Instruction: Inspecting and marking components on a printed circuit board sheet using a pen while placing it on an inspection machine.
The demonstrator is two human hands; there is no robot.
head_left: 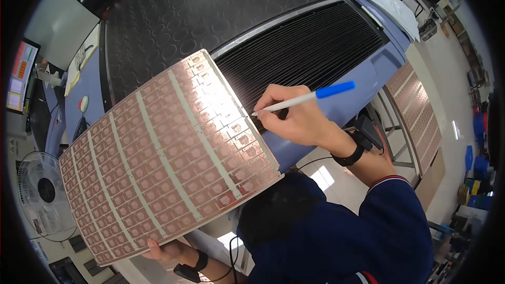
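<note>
Probably a factory floor: a large ridged machine bed (305, 47), stacked copper panels (418, 113), a standing fan (44, 192).

A large copper-pink flexible circuit sheet (168, 158), gridded, tilts upward, a white blue-capped pen (305, 99) touching its right edge.

Your big copper panel sheet (168, 163) blocks most of the left and centre; nothing passes through it, only around its edges. Right hand (294, 121) with the pen (305, 97) sits just beside the sheet's right edge, over the black ribbed surface (305, 47), which is open above and to the right. The blue machine edge (363, 81) bounds that side. Left hand (165, 252) is pinned under the sheet's lower edge, with the fan (44, 189) near on the left.
</note>
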